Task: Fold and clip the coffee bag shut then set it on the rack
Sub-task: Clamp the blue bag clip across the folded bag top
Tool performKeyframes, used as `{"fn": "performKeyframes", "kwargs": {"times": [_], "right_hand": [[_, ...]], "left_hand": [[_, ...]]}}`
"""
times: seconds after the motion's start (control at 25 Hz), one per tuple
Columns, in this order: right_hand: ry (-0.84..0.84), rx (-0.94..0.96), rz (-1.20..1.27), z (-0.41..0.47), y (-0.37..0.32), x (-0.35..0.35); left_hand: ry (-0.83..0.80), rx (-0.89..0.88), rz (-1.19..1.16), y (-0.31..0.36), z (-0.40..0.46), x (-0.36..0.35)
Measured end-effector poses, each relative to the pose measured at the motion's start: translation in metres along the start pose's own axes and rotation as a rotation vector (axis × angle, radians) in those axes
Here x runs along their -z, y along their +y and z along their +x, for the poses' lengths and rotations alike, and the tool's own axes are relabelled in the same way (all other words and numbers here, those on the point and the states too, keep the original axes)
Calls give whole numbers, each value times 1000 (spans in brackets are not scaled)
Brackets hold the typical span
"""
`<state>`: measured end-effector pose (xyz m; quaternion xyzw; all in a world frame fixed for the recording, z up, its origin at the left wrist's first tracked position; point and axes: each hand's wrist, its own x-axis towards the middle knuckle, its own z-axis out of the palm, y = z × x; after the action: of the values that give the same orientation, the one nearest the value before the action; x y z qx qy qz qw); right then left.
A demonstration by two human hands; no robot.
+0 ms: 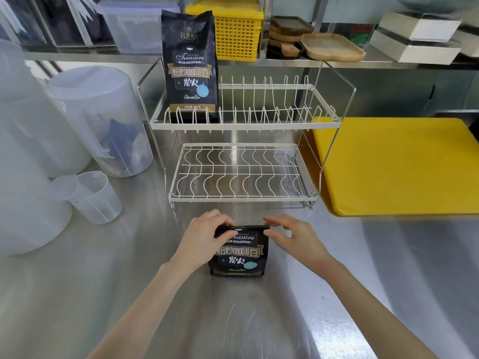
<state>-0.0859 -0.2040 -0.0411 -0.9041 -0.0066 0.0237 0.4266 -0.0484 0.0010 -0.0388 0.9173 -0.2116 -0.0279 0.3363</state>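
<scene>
A black coffee bag [239, 255] stands upright on the steel counter in front of me, its top folded down flat. My left hand [204, 235] grips the folded top at its left corner, thumb on the front. My right hand [290, 235] pinches the top's right corner with fingertips. No clip shows in either hand. Behind the bag stands a white two-tier wire rack [241, 174]. A second, taller coffee bag [190, 68] stands upright at the left end of the rack's upper tier.
Translucent plastic jugs [103, 120] and a measuring cup [93, 195] crowd the left side. A yellow cutting board [399, 164] lies right of the rack. The back shelf holds a yellow basket [237, 29], wooden trays [331, 47] and white boxes [414, 37].
</scene>
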Motion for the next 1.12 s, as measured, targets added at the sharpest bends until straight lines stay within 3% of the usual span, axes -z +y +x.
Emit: {"fn": "performKeyframes", "kwargs": {"times": [0.56,0.96,1.12], "right_hand": [[48,-421,-358,-53,106,-4],[173,-449,-242,-49,108,-12],[220,-499,-15,-42,93,-10]], "left_hand": [[44,45,-59,0,-4,-7],[21,42,-67,-2,-5,-5],[-20,78,-186,-6,-6,0]]}}
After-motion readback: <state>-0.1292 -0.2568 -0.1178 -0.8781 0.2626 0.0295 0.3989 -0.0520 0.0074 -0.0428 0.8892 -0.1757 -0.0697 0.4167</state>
